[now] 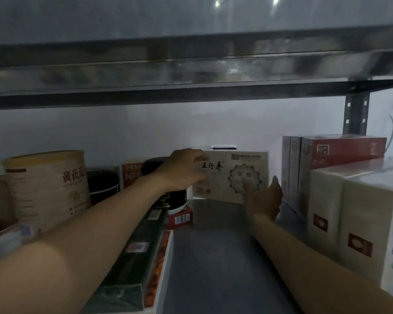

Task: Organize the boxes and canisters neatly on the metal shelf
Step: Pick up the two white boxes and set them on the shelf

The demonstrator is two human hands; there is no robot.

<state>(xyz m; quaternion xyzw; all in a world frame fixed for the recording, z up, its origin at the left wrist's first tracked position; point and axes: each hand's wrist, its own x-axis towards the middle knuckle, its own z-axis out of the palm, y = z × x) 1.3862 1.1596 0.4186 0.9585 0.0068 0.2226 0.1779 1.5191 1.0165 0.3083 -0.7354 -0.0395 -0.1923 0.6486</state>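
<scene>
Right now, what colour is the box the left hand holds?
Cream box, with a dark ring pattern; head view.

On the metal shelf [213,257], the left hand [186,168] grips the cream box [236,171] by its left edge while the right hand [264,199] touches its front.

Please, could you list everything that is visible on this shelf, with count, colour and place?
cream box: one, cream, upright, back centre
tall canister: one, cream-yellow, left
black containers: two, black, behind left arm
orange box: one, orange, back, between them
dark green box: one, green, front left
small red box: one, red, centre-left
white boxes: two, white with red seals, front right
red-grey boxes: three, upright, back right
metal shelf: one, grey, beneath all
left hand: one, holds cream box's left edge
right hand: one, fingers touch its front
</scene>
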